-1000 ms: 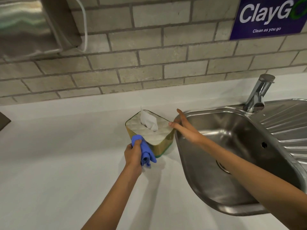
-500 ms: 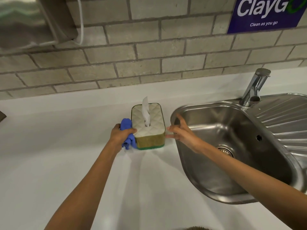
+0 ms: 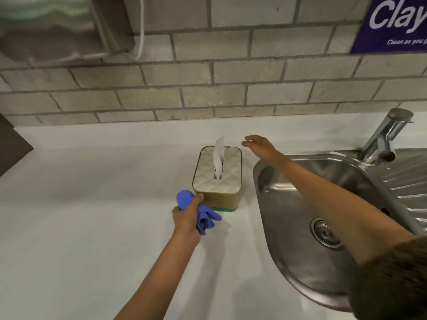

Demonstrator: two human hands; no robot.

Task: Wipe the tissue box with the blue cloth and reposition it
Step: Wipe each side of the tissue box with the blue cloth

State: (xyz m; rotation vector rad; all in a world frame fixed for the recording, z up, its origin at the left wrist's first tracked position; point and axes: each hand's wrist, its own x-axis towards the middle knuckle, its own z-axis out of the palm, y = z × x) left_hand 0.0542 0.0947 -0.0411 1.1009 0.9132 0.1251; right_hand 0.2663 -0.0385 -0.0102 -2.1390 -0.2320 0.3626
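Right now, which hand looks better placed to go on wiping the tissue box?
Probably the left hand: it grips the blue cloth right against the tissue box, at its near left corner. The right hand is open and empty, hovering past the box's far right corner.

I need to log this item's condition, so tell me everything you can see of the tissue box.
The tissue box is a rounded rectangular holder with a cream quilted top, gold-brown sides and a green base strip. One white tissue stands up from its centre slot. It sits upright on the white counter, left of the sink. The left hand, holding the blue cloth, touches its near-left corner; the right hand hovers open beside its far-right corner.
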